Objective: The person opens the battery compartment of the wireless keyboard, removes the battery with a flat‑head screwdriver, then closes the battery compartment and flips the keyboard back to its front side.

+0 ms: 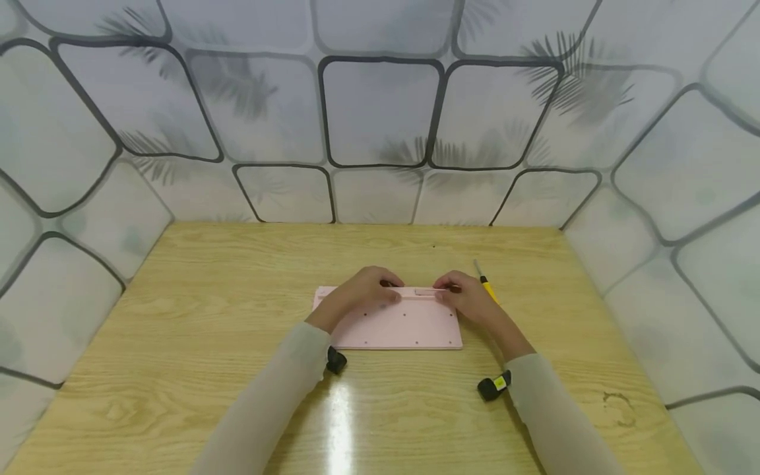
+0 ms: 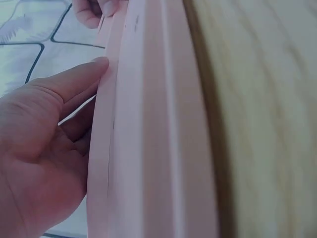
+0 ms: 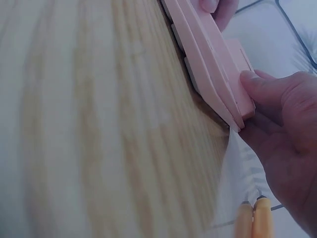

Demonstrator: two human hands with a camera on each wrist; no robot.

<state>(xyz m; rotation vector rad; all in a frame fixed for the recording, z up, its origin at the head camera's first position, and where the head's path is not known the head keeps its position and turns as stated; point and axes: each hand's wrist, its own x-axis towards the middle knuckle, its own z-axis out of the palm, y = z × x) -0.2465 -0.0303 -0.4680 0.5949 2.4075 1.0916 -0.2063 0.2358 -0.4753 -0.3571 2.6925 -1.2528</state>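
Observation:
A pink keyboard (image 1: 394, 332) lies face down on the wooden table, its back dotted with several small dark screw holes. Along the far edge, near the middle, my left hand (image 1: 369, 288) grips it with the thumb on the back and the fingers beyond the edge. My right hand (image 1: 469, 298) pinches the same edge near the right corner, beside a small rectangular recess. In the right wrist view, the thumb of my right hand (image 3: 292, 111) presses the raised strip of the keyboard (image 3: 218, 64), and grey keys show underneath. My left fingertips are partly hidden behind the edge.
A yellow-handled tool (image 1: 488, 289) with a black collar and slim metal end lies just right of my right hand. Patterned white walls (image 1: 380, 112) stand behind and on both sides of the table (image 1: 196, 330). A dark ring-shaped mark (image 1: 619, 409) is at the right.

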